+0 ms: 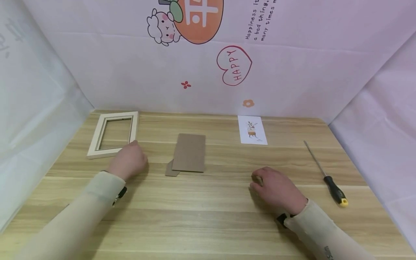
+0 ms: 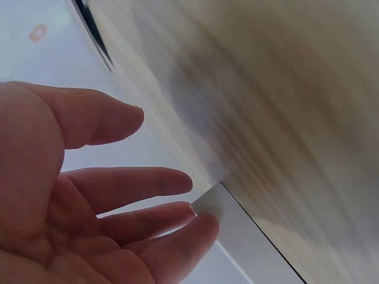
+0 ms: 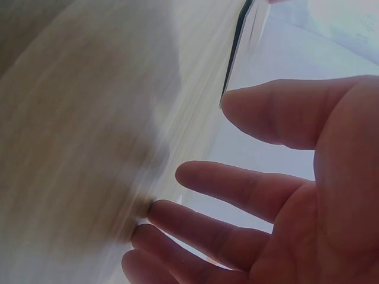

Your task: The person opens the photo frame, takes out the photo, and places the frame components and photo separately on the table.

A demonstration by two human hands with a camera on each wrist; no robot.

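Note:
My left hand (image 1: 129, 159) is at the near right corner of a cream picture frame (image 1: 96, 136). In the left wrist view its thumb stands apart from the loosely bent fingers (image 2: 133, 188), and the lower fingertips overlap the end of the frame (image 2: 240, 234). Low over the wooden table, my right hand (image 1: 276, 188) holds nothing; its fingers (image 3: 222, 228) are spread and slightly bent, with the thumb apart. Between the hands lies a brown backing board (image 1: 189, 153), partly covering a smaller brown cardboard piece (image 1: 171, 169).
A white card with a plant drawing (image 1: 252, 130) lies at the back, right of centre. On the right side is a screwdriver (image 1: 332, 186) with a black and yellow handle. White printed cloth (image 1: 208, 97) hangs behind the wooden table (image 1: 195, 220) and along both sides.

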